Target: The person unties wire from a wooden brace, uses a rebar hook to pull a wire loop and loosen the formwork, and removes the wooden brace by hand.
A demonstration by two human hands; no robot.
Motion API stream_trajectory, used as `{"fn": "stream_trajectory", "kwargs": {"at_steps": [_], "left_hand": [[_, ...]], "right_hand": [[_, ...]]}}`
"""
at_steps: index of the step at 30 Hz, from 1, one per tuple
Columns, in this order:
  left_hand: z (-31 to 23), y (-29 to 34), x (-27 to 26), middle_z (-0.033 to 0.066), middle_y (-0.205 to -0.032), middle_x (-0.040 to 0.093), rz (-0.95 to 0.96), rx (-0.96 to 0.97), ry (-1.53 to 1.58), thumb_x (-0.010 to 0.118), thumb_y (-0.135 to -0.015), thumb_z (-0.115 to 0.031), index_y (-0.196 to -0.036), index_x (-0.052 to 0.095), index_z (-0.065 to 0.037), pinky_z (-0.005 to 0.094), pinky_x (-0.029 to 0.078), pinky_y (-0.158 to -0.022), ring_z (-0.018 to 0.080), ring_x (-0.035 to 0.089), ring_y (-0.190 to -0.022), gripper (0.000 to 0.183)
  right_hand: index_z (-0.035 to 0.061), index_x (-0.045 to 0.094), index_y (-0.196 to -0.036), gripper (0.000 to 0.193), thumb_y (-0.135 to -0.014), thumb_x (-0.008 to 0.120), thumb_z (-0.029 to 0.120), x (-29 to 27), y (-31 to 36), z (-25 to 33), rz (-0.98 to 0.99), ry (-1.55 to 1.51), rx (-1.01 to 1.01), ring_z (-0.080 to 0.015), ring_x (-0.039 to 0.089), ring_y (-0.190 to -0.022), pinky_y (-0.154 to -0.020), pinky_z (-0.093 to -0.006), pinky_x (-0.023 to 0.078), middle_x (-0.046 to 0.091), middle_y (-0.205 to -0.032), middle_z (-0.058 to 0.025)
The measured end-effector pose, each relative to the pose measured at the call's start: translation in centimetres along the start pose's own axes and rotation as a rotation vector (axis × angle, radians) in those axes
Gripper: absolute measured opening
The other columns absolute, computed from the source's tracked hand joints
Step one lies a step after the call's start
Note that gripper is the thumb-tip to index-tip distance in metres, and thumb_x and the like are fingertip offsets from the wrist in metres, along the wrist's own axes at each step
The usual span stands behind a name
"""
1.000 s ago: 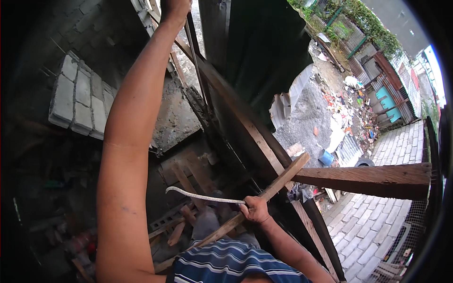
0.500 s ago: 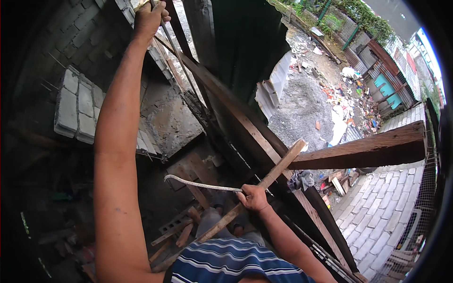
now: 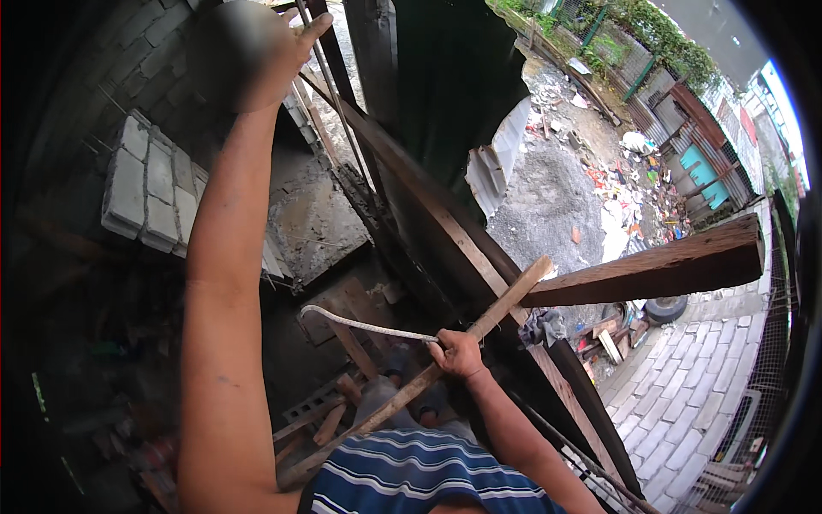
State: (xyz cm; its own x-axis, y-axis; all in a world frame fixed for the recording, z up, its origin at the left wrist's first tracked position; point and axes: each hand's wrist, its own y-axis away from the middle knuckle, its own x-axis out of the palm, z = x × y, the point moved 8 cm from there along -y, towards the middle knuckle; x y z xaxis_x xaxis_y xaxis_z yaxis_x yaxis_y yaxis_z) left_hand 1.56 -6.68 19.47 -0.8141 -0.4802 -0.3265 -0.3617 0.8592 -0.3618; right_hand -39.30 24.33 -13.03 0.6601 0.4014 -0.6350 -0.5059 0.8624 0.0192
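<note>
My right hand is closed around the end of a pale, ribbed bent bar, which looks like rebar and curves off to the left. The same hand lies over a wooden stick that slants up to the right; whether the fingers also wrap the stick, I cannot tell. Raised at the upper left, my left hand has fingers stretched apart beside a thin dark rod. Part of that hand is blurred. Below it, a long wooden beam runs diagonally.
A thick timber juts out to the right. Dark metal sheeting with a torn edge hangs at the top. Grey concrete blocks stand at left. Outside lie a gravel heap, scattered rubbish and a tyre.
My left hand has loosened from the thin rod, its fingers spreading, and has shifted slightly right and down. My right hand stays on the bent bar.
</note>
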Motion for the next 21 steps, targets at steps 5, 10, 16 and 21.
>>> {"fn": "stream_trajectory", "kwargs": {"at_steps": [5, 10, 16, 21], "left_hand": [[3.0, 12.1, -9.0, 0.0143, -0.133, 0.060, -0.170, -0.053, 0.118, 0.075, -0.088, -0.050, -0.153, 0.033, -0.003, 0.0422, 0.046, -0.100, 0.0238, 0.058, -0.121, 0.090], [14.0, 35.3, -16.3, 0.0020, -0.096, 0.067, -0.053, -0.599, 0.008, 0.067, -0.097, -0.026, -0.130, 0.057, -0.004, 0.0244, 0.046, -0.061, 0.0079, 0.058, -0.077, 0.041], [19.3, 68.1, -21.0, 0.0236, -0.117, 0.068, 0.466, -1.066, -0.599, 0.069, -0.091, -0.041, -0.127, 0.061, 0.004, 0.0405, 0.049, -0.097, 0.0325, 0.066, -0.111, 0.059], [16.6, 81.6, -21.7, 0.0216, -0.116, 0.069, 0.434, -1.338, -0.511, 0.050, -0.096, -0.061, -0.137, 0.054, 0.003, 0.0418, 0.047, -0.097, 0.0325, 0.066, -0.112, 0.076]], "right_hand": [[0.0076, 0.061, -0.078, 0.025, -0.083, 0.072, 0.030, -0.1, 0.1, 0.1, -0.013, -0.006, 0.014, -0.0388, 0.065, -0.071, -0.062, -0.0458, 0.052, 0.064, -0.072, -0.0158], [0.0073, 0.059, -0.076, 0.027, -0.083, 0.072, 0.030, 0.1, 0.1, 0.1, -0.031, 0.011, 0.022, -0.0393, 0.064, -0.070, -0.061, -0.0466, 0.051, 0.063, -0.070, -0.0159], [0.0060, 0.055, -0.072, 0.048, -0.081, 0.080, 0.047, 0.5, 0.1, -0.3, 0.020, 0.081, 0.049, -0.0376, 0.063, -0.061, -0.055, -0.0441, 0.049, 0.058, -0.062, -0.0150], [0.0046, 0.054, -0.073, 0.049, -0.079, 0.083, 0.043, 0.5, -0.1, 0.2, -0.066, 0.134, -0.009, -0.0339, 0.061, -0.057, -0.054, -0.0423, 0.048, 0.058, -0.060, -0.0143]]}}
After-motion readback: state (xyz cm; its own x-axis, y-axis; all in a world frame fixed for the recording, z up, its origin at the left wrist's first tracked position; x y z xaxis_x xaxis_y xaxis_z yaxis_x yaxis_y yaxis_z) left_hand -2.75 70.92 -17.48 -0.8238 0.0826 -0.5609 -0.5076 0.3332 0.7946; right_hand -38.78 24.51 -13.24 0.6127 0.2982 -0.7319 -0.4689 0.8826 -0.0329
